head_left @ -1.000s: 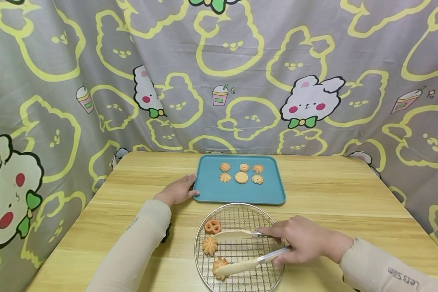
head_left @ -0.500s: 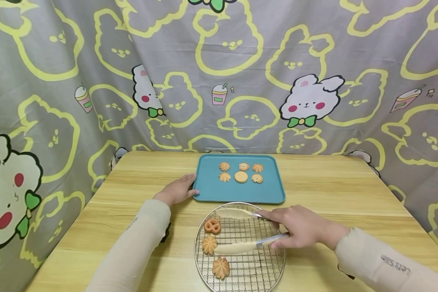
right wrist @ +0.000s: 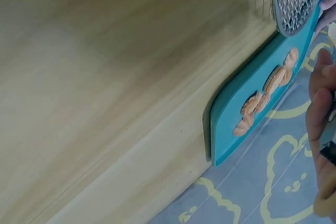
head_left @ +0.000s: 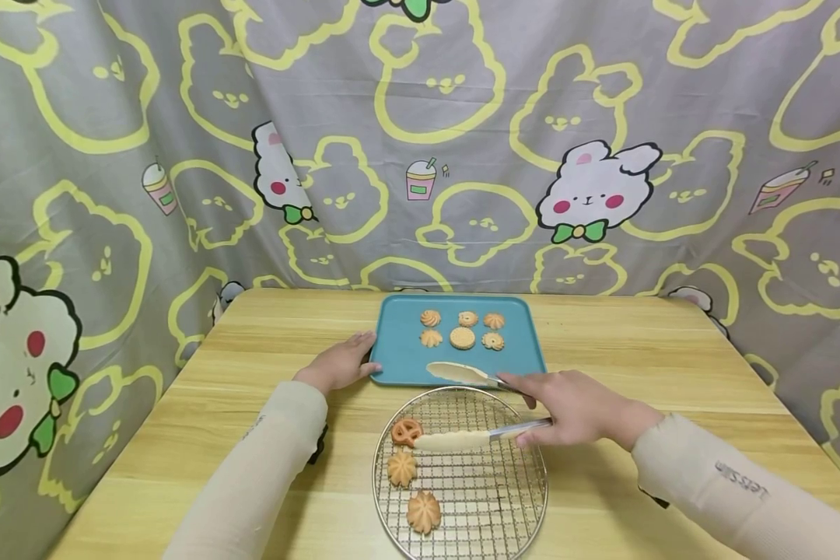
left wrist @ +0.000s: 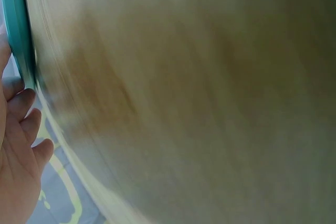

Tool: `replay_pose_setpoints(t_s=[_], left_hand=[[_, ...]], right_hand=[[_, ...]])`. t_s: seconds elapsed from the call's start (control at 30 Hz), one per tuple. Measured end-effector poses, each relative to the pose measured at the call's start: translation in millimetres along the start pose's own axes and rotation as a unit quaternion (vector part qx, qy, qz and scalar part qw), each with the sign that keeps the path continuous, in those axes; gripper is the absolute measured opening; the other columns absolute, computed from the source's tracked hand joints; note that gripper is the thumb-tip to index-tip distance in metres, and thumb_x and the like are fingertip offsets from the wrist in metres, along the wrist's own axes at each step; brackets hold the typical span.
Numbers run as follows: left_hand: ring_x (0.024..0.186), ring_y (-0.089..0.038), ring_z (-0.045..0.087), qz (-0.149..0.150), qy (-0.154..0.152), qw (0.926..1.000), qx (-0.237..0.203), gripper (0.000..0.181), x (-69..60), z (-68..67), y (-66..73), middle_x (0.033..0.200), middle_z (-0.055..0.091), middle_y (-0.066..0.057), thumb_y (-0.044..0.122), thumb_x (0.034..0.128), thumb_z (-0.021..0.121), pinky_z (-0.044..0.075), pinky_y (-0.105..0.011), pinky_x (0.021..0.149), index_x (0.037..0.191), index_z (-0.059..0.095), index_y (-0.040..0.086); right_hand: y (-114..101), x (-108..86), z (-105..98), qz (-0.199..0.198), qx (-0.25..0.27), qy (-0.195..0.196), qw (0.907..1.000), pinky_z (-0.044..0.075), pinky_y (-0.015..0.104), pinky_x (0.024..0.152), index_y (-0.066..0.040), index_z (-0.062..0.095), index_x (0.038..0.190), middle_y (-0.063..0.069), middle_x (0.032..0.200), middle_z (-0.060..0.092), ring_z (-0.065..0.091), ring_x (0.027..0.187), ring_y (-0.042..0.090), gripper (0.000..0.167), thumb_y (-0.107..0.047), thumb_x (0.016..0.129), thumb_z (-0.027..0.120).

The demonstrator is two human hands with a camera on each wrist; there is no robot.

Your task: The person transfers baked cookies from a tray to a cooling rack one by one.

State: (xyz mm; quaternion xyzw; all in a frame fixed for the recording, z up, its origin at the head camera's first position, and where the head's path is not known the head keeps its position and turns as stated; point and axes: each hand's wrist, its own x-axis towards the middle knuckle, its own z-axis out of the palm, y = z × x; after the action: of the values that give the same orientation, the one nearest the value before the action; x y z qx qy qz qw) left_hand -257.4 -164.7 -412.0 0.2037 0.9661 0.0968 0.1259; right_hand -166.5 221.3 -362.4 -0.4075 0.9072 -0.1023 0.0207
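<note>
My right hand (head_left: 581, 408) grips a pair of tongs (head_left: 455, 442) with metal handles and cream tips. The tips are spread, with nothing between them. One tip is over the near part of the blue tray (head_left: 395, 362); the other is above the round wire rack (head_left: 490, 498), close to a pretzel-shaped cookie (head_left: 407, 432). Two flower-shaped cookies lie nearer on the rack, one in the middle (head_left: 402, 469) and one in front (head_left: 423, 512). At the tray's left edge my left hand (head_left: 339, 365) rests with relaxed fingers, also visible against the rim in the left wrist view.
Several cookies stand in two rows on the tray, including a round one (head_left: 463, 338). Tray and rack sit on a wooden table (head_left: 644, 342), the rack in front of the tray. A patterned grey curtain (head_left: 420, 257) hangs behind the table.
My right hand has moved the tongs away from me, from around the front flower cookie to the rack's far part and the tray's near edge. The left hand and the cookies stay put.
</note>
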Motion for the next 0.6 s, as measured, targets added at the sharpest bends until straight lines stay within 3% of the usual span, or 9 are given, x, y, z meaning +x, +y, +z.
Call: replay_pose_setpoints(t_s=[0.2,0.37,0.6], left_hand=[[0.143,-0.03,0.014,0.0,-0.003,1.0,0.0,0.073,0.2,-0.4,0.1,0.157,0.018,-0.012,0.045,0.0991,0.046,0.019,-0.046,0.114,0.153,0.016,0.005],[0.143,-0.03,0.013,0.0,-0.001,1.0,0.002,0.074,1.1,0.4,-0.3,0.157,0.018,-0.012,0.046,0.0989,0.046,0.018,-0.046,0.114,0.153,0.016,0.005],[0.143,-0.03,0.014,0.0,0.0,1.0,0.006,0.073,1.8,1.3,-0.8,0.156,0.018,-0.013,0.045,0.0991,0.046,0.018,-0.046,0.114,0.153,0.016,0.005]], right_hand=[[4,5.0,-3,0.037,0.002,0.002,0.9993,0.042,0.025,0.053,-0.005,0.041,0.144,-0.003,0.089,0.06,0.044,0.057,0.002,0.089,-0.061,0.08,0.066],[10,8.9,-4,0.075,-0.001,0.009,0.9971,0.036,0.024,0.047,-0.006,0.04,0.145,-0.006,0.084,0.054,0.04,0.052,0.003,0.089,-0.061,0.08,0.066],[20,10.3,-5,0.136,-0.004,0.018,0.9906,0.044,0.03,0.056,-0.004,0.037,0.146,0.0,0.089,0.06,0.048,0.06,0.006,0.091,-0.063,0.082,0.063]])
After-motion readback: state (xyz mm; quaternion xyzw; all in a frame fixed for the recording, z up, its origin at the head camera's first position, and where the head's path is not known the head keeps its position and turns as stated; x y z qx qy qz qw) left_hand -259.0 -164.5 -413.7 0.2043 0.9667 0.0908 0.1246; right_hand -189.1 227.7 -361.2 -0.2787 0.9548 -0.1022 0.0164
